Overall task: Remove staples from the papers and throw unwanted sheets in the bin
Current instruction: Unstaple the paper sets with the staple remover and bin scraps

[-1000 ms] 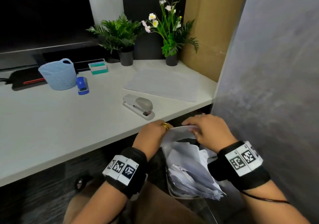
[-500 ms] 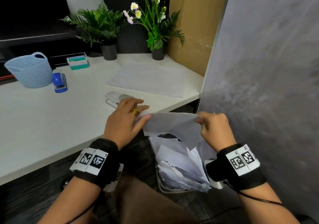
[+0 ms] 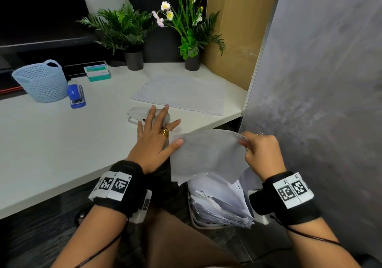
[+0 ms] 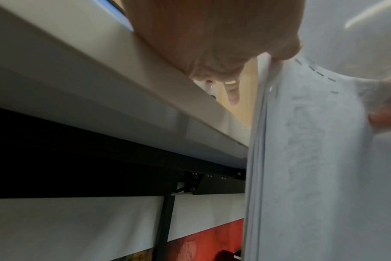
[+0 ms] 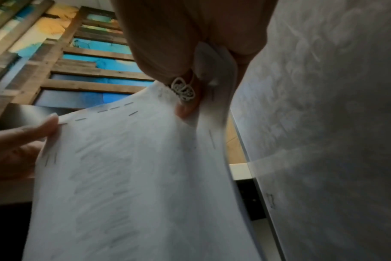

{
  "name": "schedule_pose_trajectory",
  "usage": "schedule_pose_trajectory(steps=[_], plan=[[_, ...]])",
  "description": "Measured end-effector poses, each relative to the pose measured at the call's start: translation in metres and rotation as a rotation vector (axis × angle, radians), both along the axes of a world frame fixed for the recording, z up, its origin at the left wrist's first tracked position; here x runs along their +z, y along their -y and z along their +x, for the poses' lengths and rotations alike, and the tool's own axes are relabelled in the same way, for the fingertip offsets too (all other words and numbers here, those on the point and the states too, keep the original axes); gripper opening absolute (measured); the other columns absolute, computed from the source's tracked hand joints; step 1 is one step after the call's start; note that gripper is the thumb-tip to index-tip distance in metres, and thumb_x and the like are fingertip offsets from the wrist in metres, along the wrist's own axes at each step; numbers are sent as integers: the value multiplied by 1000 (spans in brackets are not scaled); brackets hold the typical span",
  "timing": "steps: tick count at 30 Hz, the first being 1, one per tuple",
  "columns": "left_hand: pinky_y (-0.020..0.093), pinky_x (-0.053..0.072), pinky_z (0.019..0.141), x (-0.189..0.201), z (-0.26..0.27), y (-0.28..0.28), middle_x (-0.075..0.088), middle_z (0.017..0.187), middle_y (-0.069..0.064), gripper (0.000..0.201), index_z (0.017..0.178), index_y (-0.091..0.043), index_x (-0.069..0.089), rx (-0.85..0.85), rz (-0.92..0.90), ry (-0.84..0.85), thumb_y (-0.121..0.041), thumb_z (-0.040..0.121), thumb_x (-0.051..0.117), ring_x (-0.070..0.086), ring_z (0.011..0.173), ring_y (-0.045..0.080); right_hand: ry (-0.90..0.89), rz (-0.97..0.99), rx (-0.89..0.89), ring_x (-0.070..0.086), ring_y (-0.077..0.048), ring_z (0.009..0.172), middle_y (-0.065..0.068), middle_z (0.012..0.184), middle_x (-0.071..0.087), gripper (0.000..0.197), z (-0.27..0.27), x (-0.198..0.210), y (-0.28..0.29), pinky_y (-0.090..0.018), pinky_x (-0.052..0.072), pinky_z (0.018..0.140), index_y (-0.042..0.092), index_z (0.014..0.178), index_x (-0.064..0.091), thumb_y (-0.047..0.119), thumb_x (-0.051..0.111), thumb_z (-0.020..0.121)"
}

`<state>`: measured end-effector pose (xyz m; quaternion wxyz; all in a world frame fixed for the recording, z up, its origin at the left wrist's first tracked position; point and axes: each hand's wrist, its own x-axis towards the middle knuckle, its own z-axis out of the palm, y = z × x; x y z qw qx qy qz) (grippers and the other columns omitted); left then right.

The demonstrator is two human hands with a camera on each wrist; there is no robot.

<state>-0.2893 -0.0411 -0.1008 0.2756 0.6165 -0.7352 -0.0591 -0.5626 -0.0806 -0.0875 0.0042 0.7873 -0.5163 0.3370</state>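
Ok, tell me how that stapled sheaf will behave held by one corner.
Likely floppy: the stapled sheaf already bows between the right hand and left hand. Probably light, since a fingertip pinch carries it. The staples should keep the sheets together.

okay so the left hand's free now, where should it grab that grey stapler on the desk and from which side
Probably from above, across the rounded top of the grey stapler, thumb on one long side and fingers on the other. It lies flat on the desk with both sides exposed, and the left hand hovers open right over it. Its near end is hidden by the fingers.
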Motion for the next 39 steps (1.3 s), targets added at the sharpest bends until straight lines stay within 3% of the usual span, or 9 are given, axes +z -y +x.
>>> schedule_pose_trajectory(steps=[10, 13, 18, 22, 25, 28, 32, 35, 39], plan=[[57, -6, 111, 0, -2, 1, -18, 152, -21, 91, 141, -35, 36, 11, 27, 66, -85, 73, 3, -29, 138, 7, -163, 275, -134, 59, -42, 85, -23, 85, 67, 27, -5, -8, 12, -31, 33, 62, 4, 93, 68, -6, 49, 77], [58, -6, 111, 1, -2, 1, -16, 155, -16, 94, 141, -35, 36, 22, 45, 80, -86, 71, 0, -30, 137, 7, -273, 384, -155, 59, -40, 93, -21, 94, 67, 30, -6, -27, 18, -33, 40, 68, 6, 101, 65, -4, 46, 80], [59, -4, 112, 2, -3, 1, -15, 156, -13, 96, 141, -34, 38, 30, 60, 111, -87, 70, -1, -25, 140, 12, -352, 724, -59, 57, -33, 105, -17, 108, 64, 23, -1, -111, 37, -32, 41, 84, 6, 106, 63, 6, 46, 90], [61, 0, 112, 3, -3, -1, -13, 156, -11, 95, 139, -32, 41, 5, 48, 107, -86, 72, 2, -23, 141, 14, -398, 1065, -13, 52, -26, 118, -5, 112, 60, 30, -1, -187, 28, -22, 33, 80, 8, 119, 61, 10, 47, 92], [61, 2, 113, 4, -2, -1, -12, 157, -11, 94, 138, -31, 43, -4, 51, 90, -86, 73, 4, -22, 141, 14, -436, 1092, -4, 53, -28, 117, -12, 118, 58, 19, -1, -204, 34, -26, 38, 86, 16, 98, 65, 25, 49, 91], [60, 1, 113, 3, -2, -1, -12, 156, -12, 93, 138, -32, 43, 3, 49, 83, -86, 72, 5, -23, 141, 13, -271, 892, -55, 58, -27, 106, -8, 107, 63, 46, 12, -164, 39, -32, 45, 88, 17, 109, 61, 56, 49, 88], [59, 0, 113, 4, -3, -1, -12, 157, -10, 96, 140, -32, 40, 23, 49, 108, -87, 70, 3, -23, 141, 14, 168, 314, -197, 60, -27, 71, -4, 67, 55, 39, 42, -59, 41, -28, 44, 62, 9, 79, 62, 41, 46, 95], [57, -1, 114, 3, -4, -1, -12, 157, -9, 97, 144, -33, 32, 30, 46, 119, -88, 69, 2, -22, 141, 14, 226, 149, -175, 55, -22, 83, -6, 85, 58, 29, 68, 2, 66, -29, 41, 71, 6, 91, 62, 31, 48, 95], [54, -3, 115, 1, -2, -1, -13, 156, -12, 94, 147, -34, 22, 28, 39, 113, -87, 70, 4, -23, 141, 13, -111, 487, -311, 44, -33, 119, -18, 127, 49, 56, 103, 30, 118, -38, 38, 95, 1, 123, 50, 48, 47, 92]])
